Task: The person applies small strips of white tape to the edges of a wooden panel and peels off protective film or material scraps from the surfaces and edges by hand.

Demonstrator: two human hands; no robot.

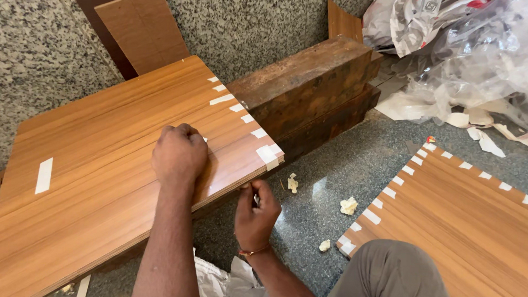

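Observation:
A large wood-grain laminate board [93, 177] lies tilted in front of me, with strips of white masking tape [268, 156] along its right edge. My left hand [179, 153] rests as a closed fist on top of the board near that edge. My right hand [256, 210] is at the board's lower front edge, fingers pinched together on something small; what it holds is hidden by the fingers.
Two dark wooden blocks [313, 89] prop the board. A second taped laminate board [472, 220] lies at the right by my knee [391, 279]. Crumpled tape bits [348, 205] dot the granite floor. Plastic wrapping [478, 56] piles at the back right. Board offcuts [142, 30] lean on the wall.

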